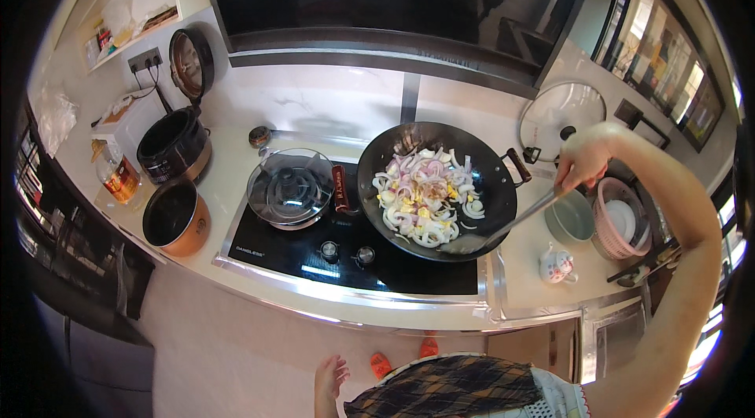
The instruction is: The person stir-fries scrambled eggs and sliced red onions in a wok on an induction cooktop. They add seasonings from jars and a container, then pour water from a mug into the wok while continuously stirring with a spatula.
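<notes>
My right hand point(584, 161) grips the handle of a metal wok spatula point(519, 218). The spatula's blade rests low inside the right front of a black wok point(495, 182), at the edge of the food. Sliced onion point(422, 179) fills the wok's middle, mixed with yellow bits that look like egg and a small brown patch of what may be seasoning. The wok sits on the right burner of a black glass gas hob point(265, 256). Down by my body, away from the counter, my left hand point(333, 374) hangs with nothing in it, fingers slightly apart.
A glass lid point(289, 188) covers the left burner. Left of the hob stand an inner pot point(177, 217), an opened electric cooker point(171, 146) and an oil bottle point(118, 173). To the right are a green bowl point(569, 217), a pink basket point(613, 235) and a small floral pot point(557, 264).
</notes>
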`<state>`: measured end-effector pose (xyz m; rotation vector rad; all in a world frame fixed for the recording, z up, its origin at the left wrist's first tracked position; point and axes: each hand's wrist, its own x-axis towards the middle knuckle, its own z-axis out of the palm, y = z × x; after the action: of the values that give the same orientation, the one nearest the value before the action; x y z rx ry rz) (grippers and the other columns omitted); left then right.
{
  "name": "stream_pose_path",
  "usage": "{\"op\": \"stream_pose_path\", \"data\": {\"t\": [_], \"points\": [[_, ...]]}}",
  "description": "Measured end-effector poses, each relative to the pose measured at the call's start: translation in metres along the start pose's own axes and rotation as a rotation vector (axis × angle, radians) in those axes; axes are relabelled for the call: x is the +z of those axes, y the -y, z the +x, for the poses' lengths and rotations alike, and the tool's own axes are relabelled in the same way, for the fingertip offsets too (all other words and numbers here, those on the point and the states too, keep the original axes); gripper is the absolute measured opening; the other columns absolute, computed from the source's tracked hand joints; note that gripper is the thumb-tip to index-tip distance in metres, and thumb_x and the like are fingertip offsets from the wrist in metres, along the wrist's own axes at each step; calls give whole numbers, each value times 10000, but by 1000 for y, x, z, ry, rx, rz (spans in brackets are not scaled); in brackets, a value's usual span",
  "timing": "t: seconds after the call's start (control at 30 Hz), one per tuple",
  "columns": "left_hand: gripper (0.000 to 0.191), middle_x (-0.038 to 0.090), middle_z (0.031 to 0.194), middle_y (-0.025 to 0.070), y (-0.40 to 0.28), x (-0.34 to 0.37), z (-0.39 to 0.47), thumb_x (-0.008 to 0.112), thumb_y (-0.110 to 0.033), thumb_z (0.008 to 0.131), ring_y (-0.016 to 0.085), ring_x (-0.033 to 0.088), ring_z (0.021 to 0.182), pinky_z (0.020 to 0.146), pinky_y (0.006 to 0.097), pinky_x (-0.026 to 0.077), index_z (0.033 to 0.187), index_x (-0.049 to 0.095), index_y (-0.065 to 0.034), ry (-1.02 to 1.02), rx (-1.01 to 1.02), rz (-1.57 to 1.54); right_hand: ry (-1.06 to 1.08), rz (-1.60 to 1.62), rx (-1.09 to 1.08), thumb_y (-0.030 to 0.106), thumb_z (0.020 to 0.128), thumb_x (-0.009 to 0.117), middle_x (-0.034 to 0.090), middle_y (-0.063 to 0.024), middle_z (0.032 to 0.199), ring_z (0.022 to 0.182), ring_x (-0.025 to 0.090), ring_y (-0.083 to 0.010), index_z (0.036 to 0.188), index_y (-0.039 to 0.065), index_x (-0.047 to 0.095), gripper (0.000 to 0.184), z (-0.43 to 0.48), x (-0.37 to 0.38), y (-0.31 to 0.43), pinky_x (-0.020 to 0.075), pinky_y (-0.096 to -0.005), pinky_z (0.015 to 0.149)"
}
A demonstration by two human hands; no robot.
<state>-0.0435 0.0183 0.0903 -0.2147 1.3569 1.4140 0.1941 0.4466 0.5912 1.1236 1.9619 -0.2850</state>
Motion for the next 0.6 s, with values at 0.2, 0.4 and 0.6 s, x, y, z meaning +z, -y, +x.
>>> {"op": "stream_pose_path", "data": {"t": [0.2, 0.4, 0.6], "points": [[292, 579, 952, 102, 7, 1, 26, 549, -254, 893, 195, 579, 741, 613, 318, 507, 1103, 534, -51, 66, 6, -62, -216, 361, -107, 272, 882, 528, 539, -9, 603, 452, 467, -102, 1067, 153, 658, 255, 36, 33, 25, 391, -264, 418], [290, 585, 941, 96, 0, -2, 21, 569, -242, 878, 196, 579, 731, 609, 320, 504, 1100, 536, -59, 11, -5, -58, -268, 471, -3, 250, 875, 514, 526, -26, 590, 469, 476, -104, 1009, 116, 663, 241, 56, 34, 9, 379, -274, 417], [289, 591, 944, 90, 7, -3, 26, 568, -237, 877, 196, 579, 728, 599, 319, 502, 1099, 537, -56, 17, -23, -24, -470, -41, -172, 214, 855, 511, 640, -134, 803, 778, 632, -315, 1002, 136, 641, 212, 68, 92, 31, 484, -436, 703]]}}
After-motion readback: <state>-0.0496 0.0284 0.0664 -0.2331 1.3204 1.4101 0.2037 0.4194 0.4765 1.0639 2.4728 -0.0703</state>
